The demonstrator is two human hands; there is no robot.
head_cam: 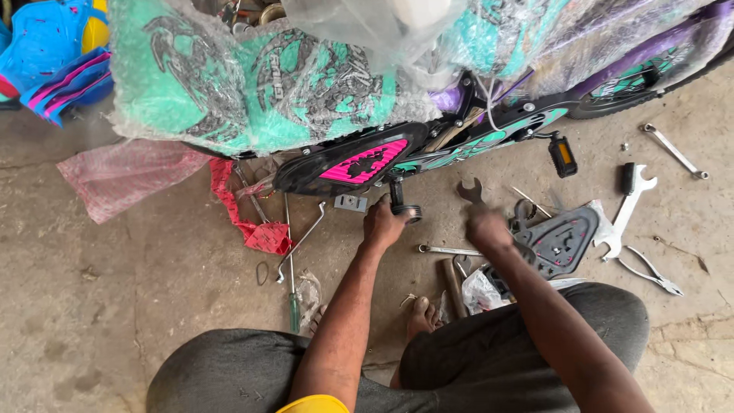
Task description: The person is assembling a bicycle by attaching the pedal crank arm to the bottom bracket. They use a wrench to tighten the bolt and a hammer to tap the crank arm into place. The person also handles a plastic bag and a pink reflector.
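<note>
Both hands (384,223) (486,228) grip a pedal (405,208) and spanner (470,191).

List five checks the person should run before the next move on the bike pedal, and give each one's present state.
1. Left hand on the pedal: ok.
2. Right hand holding the spanner: ok.
3. Spanner seated on the crank: not ok, it is apart from it.
4. Spare spanners near the hands: ok.
5. Pedal thread started straight: cannot tell, hidden by the hand.
</note>
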